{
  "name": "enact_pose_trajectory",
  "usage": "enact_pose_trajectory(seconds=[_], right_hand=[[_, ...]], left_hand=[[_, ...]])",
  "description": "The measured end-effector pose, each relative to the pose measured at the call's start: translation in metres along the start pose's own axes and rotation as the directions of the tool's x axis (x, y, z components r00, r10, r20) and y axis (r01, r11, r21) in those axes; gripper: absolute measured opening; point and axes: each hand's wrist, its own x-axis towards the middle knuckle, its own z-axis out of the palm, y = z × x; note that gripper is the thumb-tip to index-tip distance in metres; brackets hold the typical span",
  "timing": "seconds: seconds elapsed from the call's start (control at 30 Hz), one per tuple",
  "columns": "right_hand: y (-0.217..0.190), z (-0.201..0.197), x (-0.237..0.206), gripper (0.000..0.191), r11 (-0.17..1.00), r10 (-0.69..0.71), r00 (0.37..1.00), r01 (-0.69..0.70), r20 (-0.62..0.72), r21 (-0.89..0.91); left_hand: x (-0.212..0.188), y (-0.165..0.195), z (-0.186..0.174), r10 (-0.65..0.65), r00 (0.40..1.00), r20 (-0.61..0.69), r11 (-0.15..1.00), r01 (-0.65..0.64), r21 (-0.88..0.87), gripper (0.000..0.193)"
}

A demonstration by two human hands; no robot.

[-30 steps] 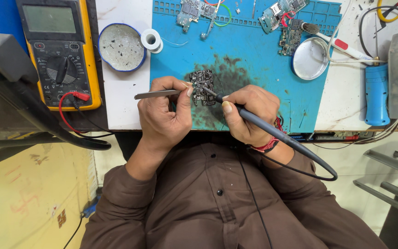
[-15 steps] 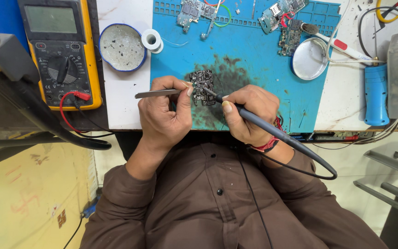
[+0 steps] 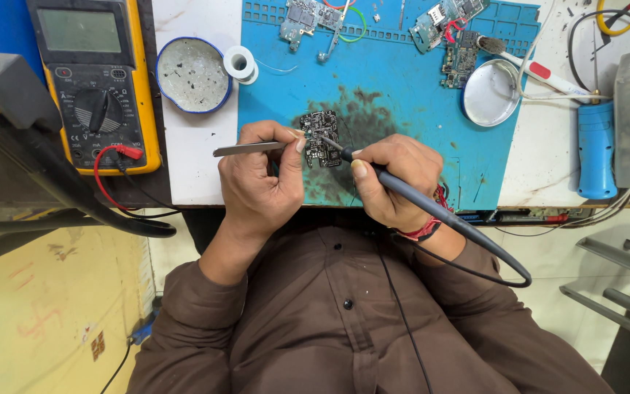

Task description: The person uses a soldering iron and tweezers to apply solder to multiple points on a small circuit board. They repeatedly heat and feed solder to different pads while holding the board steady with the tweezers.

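Nothing has shifted that I can see: my left hand [image 3: 260, 182] pinches tweezers [image 3: 246, 148], my right hand [image 3: 391, 179] grips the soldering iron [image 3: 432, 208], the small circuit board [image 3: 321, 137] between them, tip seemingly touching.

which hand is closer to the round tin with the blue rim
Left. The left hand sits just below and right of the round tin; the right hand is farther right, past the small circuit board.

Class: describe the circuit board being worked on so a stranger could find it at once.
Start at the blue mat. Near its front edge, on a dark stain, lies a small dark circuit board, between the left hand and right hand. Only this board meets the soldering iron.
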Motion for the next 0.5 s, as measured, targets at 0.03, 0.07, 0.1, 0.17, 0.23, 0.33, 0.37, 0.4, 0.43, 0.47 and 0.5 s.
enact_pose_trajectory(seconds=[0.03,0.07,0.1,0.17,0.23,0.33,0.37,0.4,0.43,0.47,0.5], right_hand=[[0.0003,0.0000,0.0002,0.008,1.000,-0.004,1.000,0.004,-0.001,-0.002],[0.0006,-0.0007,0.0001,0.008,1.000,0.003,1.000,-0.003,0.002,0.000],[-0.0002,-0.0006,-0.0004,0.008,1.000,0.009,1.000,-0.009,0.004,0.002],[-0.0001,-0.0004,-0.0007,0.008,1.000,0.011,1.000,-0.011,0.004,0.003],[0.0005,0.0005,-0.0004,0.009,1.000,0.002,1.000,-0.002,-0.002,0.000],[0.0008,-0.0004,-0.0007,0.009,1.000,0.014,1.000,-0.014,-0.001,0.008],[0.0004,0.0002,-0.0010,0.008,1.000,0.010,1.000,-0.010,-0.001,0.005],[0.0005,0.0004,-0.0010,0.008,1.000,0.006,1.000,-0.006,-0.002,0.002],[0.0007,0.0003,-0.0009,0.008,1.000,0.003,1.000,-0.003,-0.003,-0.001],[0.0012,-0.0002,-0.0008,0.008,1.000,0.004,1.000,-0.004,-0.004,0.001],[0.0007,0.0001,-0.0011,0.009,1.000,0.006,1.000,-0.006,-0.005,0.002]], left_hand=[[-0.0002,0.0000,-0.0001,-0.002,1.000,0.001,1.000,0.002,0.003,0.016],[0.0002,-0.0001,0.0007,0.001,1.000,0.000,1.000,-0.001,-0.001,0.016],[-0.0001,-0.0003,0.0002,0.005,1.000,0.000,1.000,-0.005,-0.003,0.015],[-0.0003,-0.0004,0.0003,0.007,1.000,-0.002,1.000,-0.007,-0.006,0.015],[-0.0002,-0.0007,0.0006,0.006,1.000,-0.004,1.000,-0.006,-0.007,0.016],[0.0004,-0.0013,0.0012,-0.005,1.000,0.004,1.000,0.005,-0.008,0.016],[0.0000,-0.0012,0.0004,-0.003,1.000,0.003,1.000,0.004,-0.008,0.016],[-0.0002,-0.0011,0.0002,-0.002,1.000,0.003,1.000,0.002,-0.009,0.015],[-0.0004,-0.0011,0.0003,0.000,1.000,0.002,1.000,0.000,-0.011,0.015],[0.0000,-0.0011,0.0010,0.002,1.000,0.002,1.000,-0.002,-0.010,0.015],[-0.0004,-0.0011,0.0005,0.003,1.000,0.002,1.000,-0.003,-0.010,0.015]])
